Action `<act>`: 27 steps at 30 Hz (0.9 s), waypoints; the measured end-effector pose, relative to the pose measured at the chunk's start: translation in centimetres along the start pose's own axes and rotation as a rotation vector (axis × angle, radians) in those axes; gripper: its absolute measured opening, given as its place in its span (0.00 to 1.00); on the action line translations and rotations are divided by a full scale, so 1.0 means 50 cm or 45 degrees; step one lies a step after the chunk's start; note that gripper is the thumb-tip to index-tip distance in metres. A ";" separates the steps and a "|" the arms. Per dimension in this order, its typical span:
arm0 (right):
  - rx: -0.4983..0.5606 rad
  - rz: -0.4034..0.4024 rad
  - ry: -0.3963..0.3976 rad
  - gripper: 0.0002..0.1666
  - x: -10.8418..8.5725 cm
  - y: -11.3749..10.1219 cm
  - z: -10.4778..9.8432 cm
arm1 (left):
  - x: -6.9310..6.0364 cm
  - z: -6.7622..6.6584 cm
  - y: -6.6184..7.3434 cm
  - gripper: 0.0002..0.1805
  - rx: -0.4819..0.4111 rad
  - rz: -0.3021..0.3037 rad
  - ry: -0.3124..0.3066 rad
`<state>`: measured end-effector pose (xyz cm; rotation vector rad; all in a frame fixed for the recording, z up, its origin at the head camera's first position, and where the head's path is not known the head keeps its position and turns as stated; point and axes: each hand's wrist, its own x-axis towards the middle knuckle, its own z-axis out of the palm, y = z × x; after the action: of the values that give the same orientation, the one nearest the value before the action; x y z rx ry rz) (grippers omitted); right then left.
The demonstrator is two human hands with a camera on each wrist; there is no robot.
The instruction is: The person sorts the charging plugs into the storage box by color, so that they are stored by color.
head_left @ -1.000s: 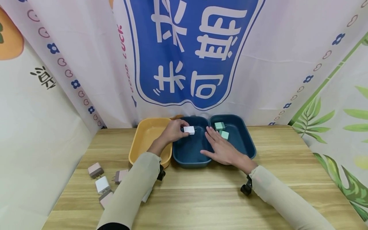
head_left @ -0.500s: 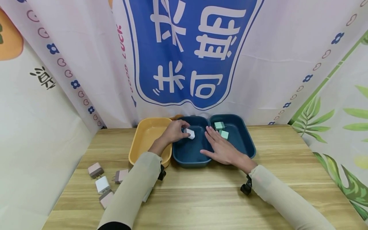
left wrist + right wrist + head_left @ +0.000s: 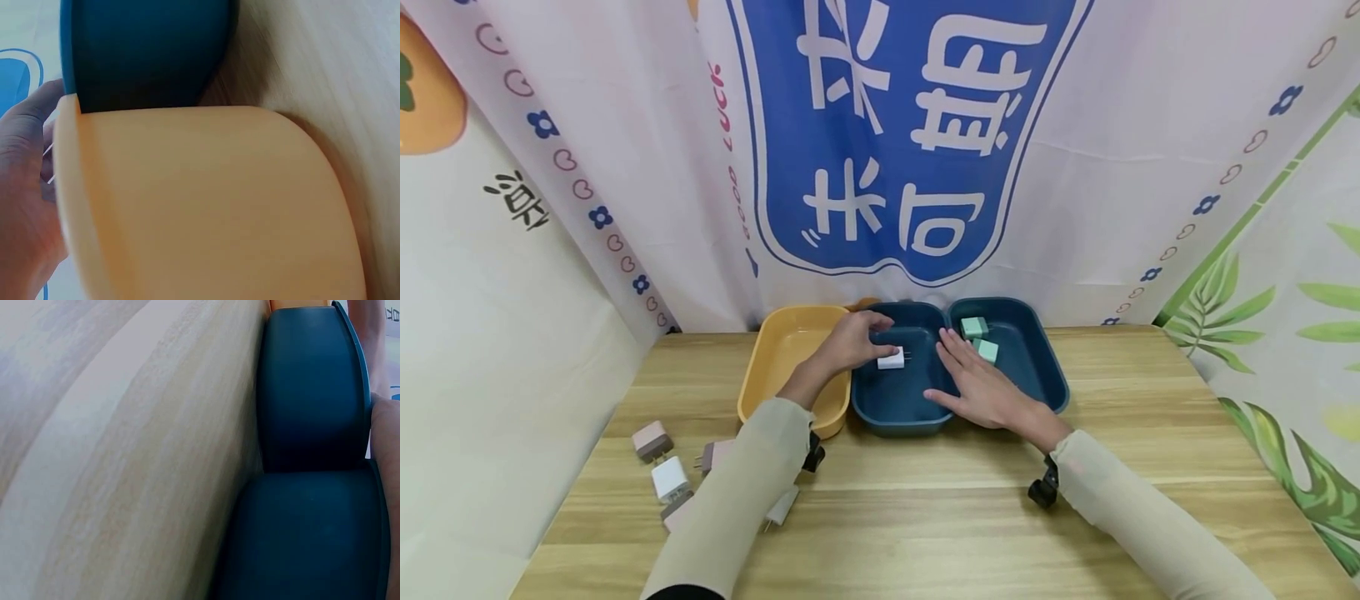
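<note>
A white plug charger (image 3: 891,358) with metal prongs lies in the middle dark blue bin (image 3: 901,427). Just above it is my left hand (image 3: 852,340), thumb and index finger spread apart, the thumb close to the charger. The left wrist view has this hand (image 3: 28,181) at its left edge, behind the bin walls. With fingers straight, my right hand (image 3: 981,387) rests over the adjoining rims of the middle bin and the right dark blue bin (image 3: 1051,367). In that right bin are two mint-green chargers, one (image 3: 974,327) behind the other (image 3: 986,351).
A yellow bin (image 3: 758,367) stands left of the blue ones. On the wooden table (image 3: 925,517) at left lie several pink-and-brown chargers (image 3: 652,440) and a white one (image 3: 670,480). Another whitish charger (image 3: 784,505) lies beside my left sleeve. A printed curtain (image 3: 1075,208) hangs behind the bins.
My left hand has turned the white charger, set it down in the middle bin and let go, its fingers spreading. My right hand has stayed in place.
</note>
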<state>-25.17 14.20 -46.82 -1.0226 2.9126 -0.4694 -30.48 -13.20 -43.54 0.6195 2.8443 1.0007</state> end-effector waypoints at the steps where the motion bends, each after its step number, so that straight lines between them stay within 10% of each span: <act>1: 0.002 0.002 -0.002 0.59 0.000 0.000 0.000 | -0.002 -0.001 0.001 0.32 -0.002 -0.008 -0.003; 27: 0.029 0.005 0.011 0.58 -0.002 -0.002 0.000 | -0.076 -0.038 0.027 0.31 0.050 0.076 0.014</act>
<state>-25.05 14.20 -46.81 -1.0145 2.9094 -0.5066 -26.88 -14.83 -41.48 0.7092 2.8777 0.9615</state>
